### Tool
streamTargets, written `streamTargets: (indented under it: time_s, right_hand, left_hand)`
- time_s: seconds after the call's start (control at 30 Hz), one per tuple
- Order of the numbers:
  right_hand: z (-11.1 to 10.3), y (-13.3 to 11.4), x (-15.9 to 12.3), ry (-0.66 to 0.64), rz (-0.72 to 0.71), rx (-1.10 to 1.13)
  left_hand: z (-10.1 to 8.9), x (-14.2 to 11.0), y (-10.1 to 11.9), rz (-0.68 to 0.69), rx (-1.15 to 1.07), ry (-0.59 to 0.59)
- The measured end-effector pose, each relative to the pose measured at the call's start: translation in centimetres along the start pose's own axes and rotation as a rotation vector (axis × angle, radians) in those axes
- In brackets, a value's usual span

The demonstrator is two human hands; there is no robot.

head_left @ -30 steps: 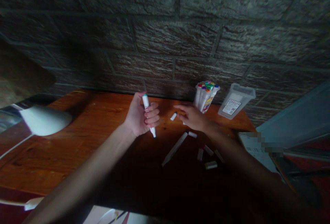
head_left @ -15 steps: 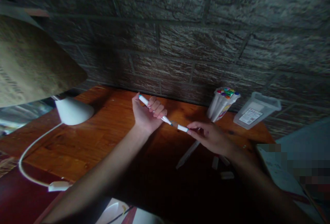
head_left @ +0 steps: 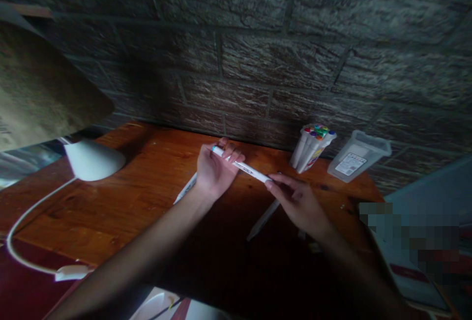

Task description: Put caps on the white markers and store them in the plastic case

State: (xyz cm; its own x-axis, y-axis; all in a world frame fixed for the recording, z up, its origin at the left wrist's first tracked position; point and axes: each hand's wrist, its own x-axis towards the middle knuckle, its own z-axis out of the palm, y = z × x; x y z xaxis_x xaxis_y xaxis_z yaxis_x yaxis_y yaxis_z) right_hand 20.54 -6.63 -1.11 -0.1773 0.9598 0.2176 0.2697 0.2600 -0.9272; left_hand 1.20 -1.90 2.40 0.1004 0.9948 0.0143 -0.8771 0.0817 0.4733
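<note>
A white marker (head_left: 251, 170) with a teal end lies slantwise between my two hands, above the wooden table. The fingers of my left hand (head_left: 218, 170) are curled over its upper left part, palm turned up. At the lower right end, the thumb and fingers of my right hand (head_left: 295, 198) pinch the capped tip. One uncapped marker (head_left: 263, 220) rests on the dark part of the table beneath my right hand. Another marker (head_left: 185, 188) is partly hidden behind my left wrist.
A clear holder of coloured markers (head_left: 312, 149) stands near the brick wall, beside a translucent plastic box (head_left: 358, 157) with a label. To the left is a lamp with a white base (head_left: 95, 160) and a white cord (head_left: 22, 212). Small pieces lie under my right forearm.
The cap in my right hand, apart from the marker's tip before, now sits on it. The marker is one closed length between both hands. The view has shifted slightly right.
</note>
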Motion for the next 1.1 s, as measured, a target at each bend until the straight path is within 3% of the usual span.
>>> streamTargets:
  time_s: [0.2,0.33,0.43,0.53,0.63,0.7,0.77,0.83,0.93,1.1]
  right_hand:
    - [0.8,-1.0,-0.9,0.098,-0.202,-0.209]
    - [2.5,-1.3,-1.1,0.075,-0.219,-0.22]
    - [2.4,-0.9,-0.9,0.11,-0.186,-0.163]
    - [-0.9,-1.4,-0.3,0.232,-0.137,-0.102]
    - [-7.2,-3.4,0.5,0.441,-0.127,-0.164]
    - [-12.3,-4.8,1.0,0.586,-0.167,-0.245]
    - [-16.8,-5.9,1.3,0.601,-0.176,-0.377]
    - [-20.3,-6.5,1.5,0.504,-0.144,-0.519]
    - [-22.7,-7.1,2.0,0.354,-0.093,-0.653]
    - [-22.4,-9.3,5.2,0.244,-0.121,-0.661]
  left_hand:
    - [0.1,-0.6,-0.4,0.11,-0.085,0.051]
    - [-0.1,-0.9,-0.1,0.099,-0.159,0.07]
    - [0.2,-0.9,-0.3,0.063,-0.114,0.057]
    - [0.8,-0.8,-0.5,0.033,0.053,-0.013]
    - [0.8,-0.4,0.0,0.055,0.37,-0.073]
    - [0.2,0.3,0.8,0.151,0.585,-0.042]
    - [-0.6,1.0,1.9,0.282,0.752,0.031]
    - [-1.3,1.7,2.8,0.387,0.863,0.089]
    - [-1.9,2.2,3.6,0.474,0.97,0.12]
    - [-2.8,2.8,3.9,0.501,1.067,0.17]
